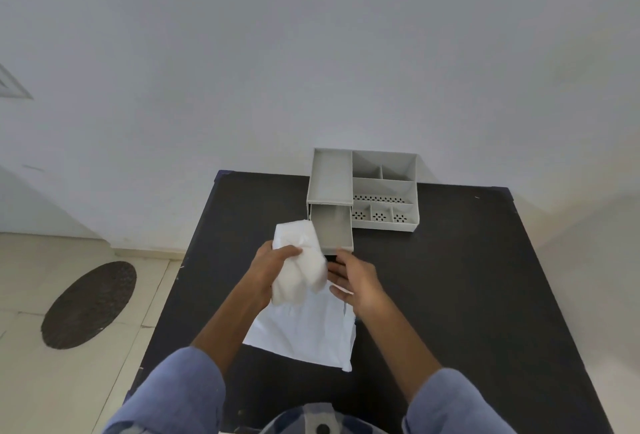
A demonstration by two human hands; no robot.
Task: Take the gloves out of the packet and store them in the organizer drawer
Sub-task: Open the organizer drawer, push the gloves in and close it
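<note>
A bundle of white gloves [300,260] is gripped by my left hand [273,262], held just in front of the pulled-out drawer [331,231] of the grey organizer [363,187]. My right hand [356,281] hovers beside the bundle with fingers apart, its fingertips resting near the top edge of the flat white packet [304,333]. The packet lies on the black table [450,277] below both hands. The drawer looks bare inside.
The organizer has several open compartments on its right side [384,187] and stands at the table's far edge against the white wall. A dark oval mat [90,305] lies on the tiled floor to the left of the table.
</note>
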